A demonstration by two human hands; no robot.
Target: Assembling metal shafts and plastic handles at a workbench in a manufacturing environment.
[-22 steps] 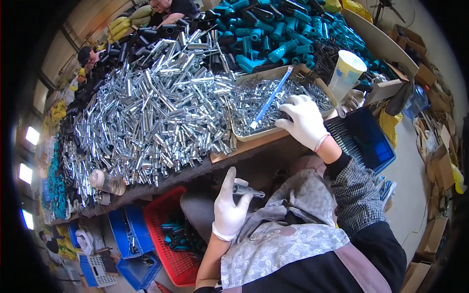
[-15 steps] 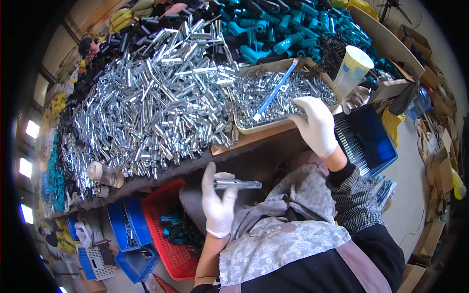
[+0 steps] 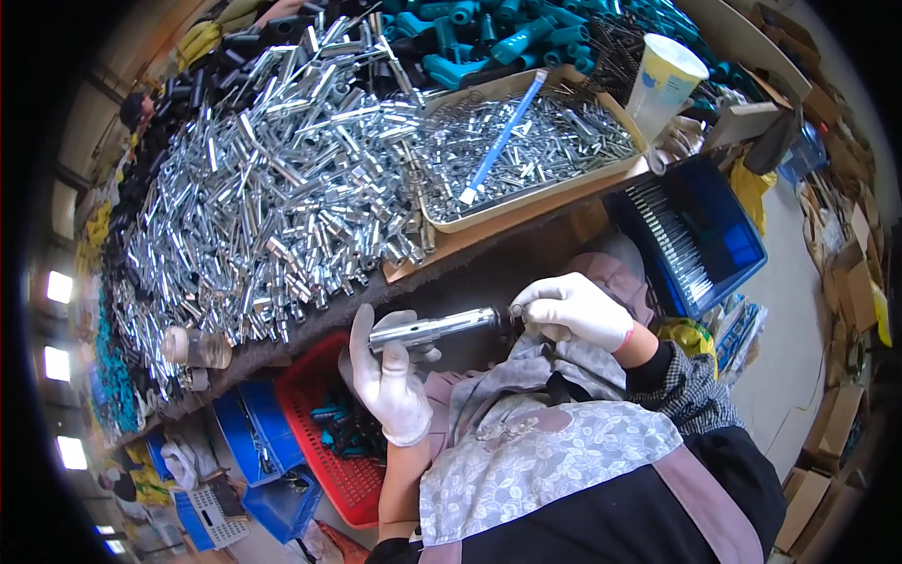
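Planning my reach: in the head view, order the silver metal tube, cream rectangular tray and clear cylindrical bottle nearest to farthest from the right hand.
1. Silver metal tube: just left of the right hand.
2. Cream rectangular tray: ahead, farther up the view.
3. Clear cylindrical bottle: far left.

Here, before the bench (image 3: 329,318), a tube (image 3: 442,328) lies in the left hand (image 3: 390,385), right hand (image 3: 568,308) by its right end; behind, the tube heap (image 3: 282,179) sits left of the parts tray (image 3: 449,226), stick (image 3: 503,136) lying across it, cup (image 3: 665,85) just right, bottle (image 3: 197,348) at the heap's front left.
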